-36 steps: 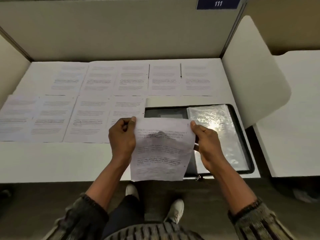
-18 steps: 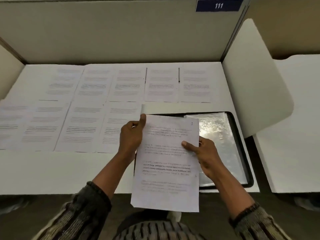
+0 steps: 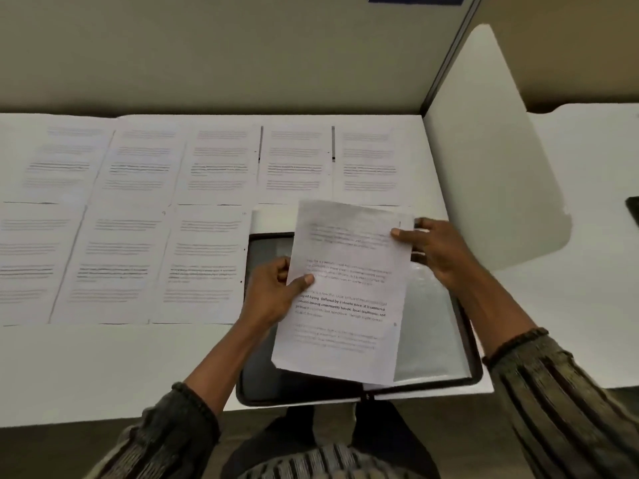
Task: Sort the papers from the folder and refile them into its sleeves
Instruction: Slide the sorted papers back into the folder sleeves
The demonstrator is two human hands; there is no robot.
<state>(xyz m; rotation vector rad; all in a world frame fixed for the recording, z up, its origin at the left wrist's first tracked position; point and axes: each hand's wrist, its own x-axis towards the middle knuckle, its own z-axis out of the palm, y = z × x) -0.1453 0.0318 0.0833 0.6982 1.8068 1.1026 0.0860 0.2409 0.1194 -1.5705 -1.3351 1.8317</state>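
I hold one printed sheet (image 3: 345, 305) over the open black folder (image 3: 297, 392) at the desk's front right. My left hand (image 3: 273, 292) pinches the sheet's left edge, thumb on top. My right hand (image 3: 435, 250) grips its top right corner. The sheet is tilted slightly and covers the folder's middle. A shiny clear sleeve (image 3: 432, 340) shows to the right of the sheet. Several printed pages (image 3: 207, 257) lie flat in two rows across the desk to the left and behind.
A white desk (image 3: 103, 368) has bare surface along its front left edge. A white divider panel (image 3: 491, 150) stands at the right, with another desk beyond it. The grey partition wall rises behind the rows of pages.
The sheet has moved forward and right over the folder. My right hand went from the sheet's middle to its top right corner. My left hand slid lower on the left edge.
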